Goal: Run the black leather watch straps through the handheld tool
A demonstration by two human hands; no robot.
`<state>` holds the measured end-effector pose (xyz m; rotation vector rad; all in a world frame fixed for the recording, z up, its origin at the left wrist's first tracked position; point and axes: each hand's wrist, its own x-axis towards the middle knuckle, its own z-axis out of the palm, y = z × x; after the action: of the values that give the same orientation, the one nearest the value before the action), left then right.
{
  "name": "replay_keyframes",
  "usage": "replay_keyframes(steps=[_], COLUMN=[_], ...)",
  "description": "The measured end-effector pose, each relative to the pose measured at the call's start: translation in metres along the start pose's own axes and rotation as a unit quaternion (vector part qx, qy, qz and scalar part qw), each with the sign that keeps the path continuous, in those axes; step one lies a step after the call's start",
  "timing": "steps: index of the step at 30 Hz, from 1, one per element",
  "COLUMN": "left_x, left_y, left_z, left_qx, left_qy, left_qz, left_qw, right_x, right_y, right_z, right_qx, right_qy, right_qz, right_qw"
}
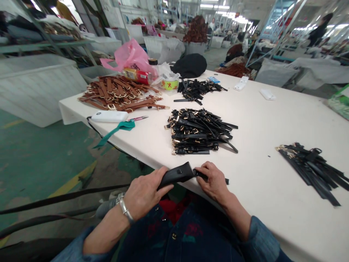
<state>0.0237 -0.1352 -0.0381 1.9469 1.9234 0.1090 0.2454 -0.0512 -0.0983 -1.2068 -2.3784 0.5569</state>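
Note:
My left hand (pixel 145 191), with a silver bracelet on the wrist, is closed round the handle of a black tool (pixel 177 173) at the near edge of the white table (pixel 261 120). My right hand (pixel 214 181) pinches a thin black strap (pixel 226 181) against the table right at the tool's tip. Just beyond the hands lies a heap of black straps with gold buckles (pixel 199 131). A second pile of black straps (pixel 313 167) lies to the right.
Brown buckled straps (pixel 120 94) are heaped at the far left, with a white power bank (pixel 109 116), a teal ribbon (pixel 120 127), a pink bag (pixel 131 54) and a tape roll (pixel 169 84). More black straps (pixel 196 89) lie further back. Workers and bins fill the background.

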Motion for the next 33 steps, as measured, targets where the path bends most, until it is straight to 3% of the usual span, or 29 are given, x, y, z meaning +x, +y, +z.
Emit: replay_keyframes(steps=[7, 12, 23, 33], left_x=[0.007, 0.01, 0.015, 0.021], left_y=[-0.003, 0.0, 0.004, -0.004], left_z=[-0.002, -0.011, -0.015, -0.012], left_qx=[0.041, 0.078, 0.096, 0.086], left_qy=[-0.027, -0.04, -0.044, -0.052], left_qz=[-0.028, -0.008, -0.003, -0.005], left_qw=[0.998, 0.996, 0.994, 0.995], right_x=[-0.009, -0.014, -0.004, 0.004], right_y=[0.009, 0.009, 0.006, -0.002], right_z=[0.003, 0.003, 0.007, -0.003], right_qx=[0.012, 0.014, 0.064, 0.065], right_qy=[0.031, 0.064, 0.07, -0.018], right_qz=[-0.001, -0.003, -0.017, -0.014], right_qw=[0.999, 0.998, 0.995, 0.998])
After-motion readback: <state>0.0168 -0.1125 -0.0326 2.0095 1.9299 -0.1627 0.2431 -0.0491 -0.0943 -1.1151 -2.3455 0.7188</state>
